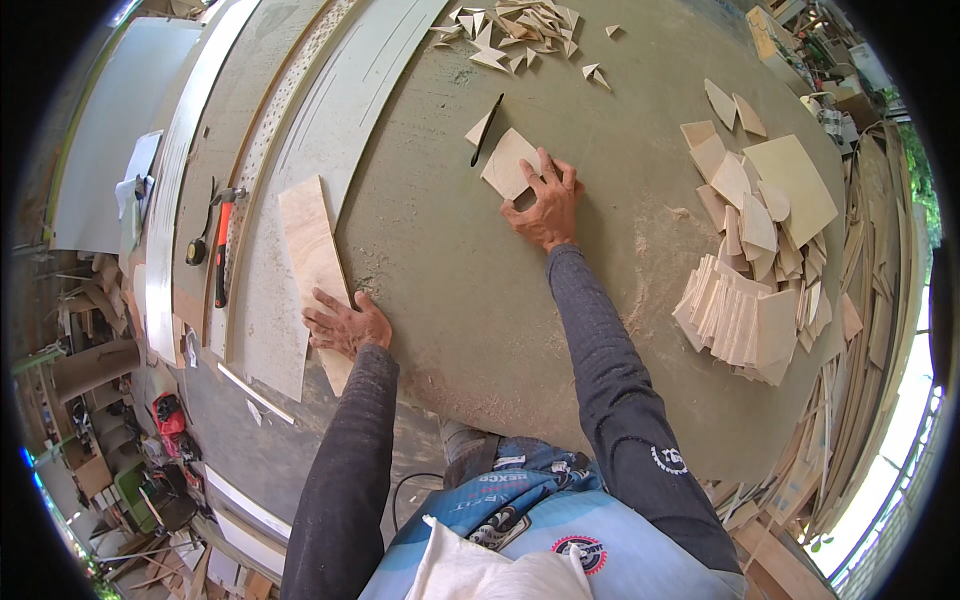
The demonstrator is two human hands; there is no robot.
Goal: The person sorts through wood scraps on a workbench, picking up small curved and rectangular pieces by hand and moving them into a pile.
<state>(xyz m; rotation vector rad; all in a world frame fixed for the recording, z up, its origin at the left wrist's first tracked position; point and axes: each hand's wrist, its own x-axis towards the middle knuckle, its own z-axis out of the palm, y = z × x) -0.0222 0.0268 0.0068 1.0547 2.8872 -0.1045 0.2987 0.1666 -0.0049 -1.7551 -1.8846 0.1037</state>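
Note:
My left hand (347,322) lies on a long plywood strip (312,240), fingers spread flat over its near part. The strip rests at an angle across the edge of a long pale board (330,140). Farther right, my right hand (547,205) has its fingers bent onto a small squarish plywood piece (508,163), gripping it near its right side on the tabletop. Just beyond that piece a thin dark blade (488,130) stands up from the table, seen nearly edge-on. A small pale offcut (476,130) sits against the blade's left side.
Triangular offcuts (520,30) are heaped at the far edge. Several cut plywood pieces (740,310) are stacked and scattered at right. An orange-and-black hammer (223,250) and a tape measure (196,251) lie at left. Sawdust (640,270) covers parts of the tabletop (440,260).

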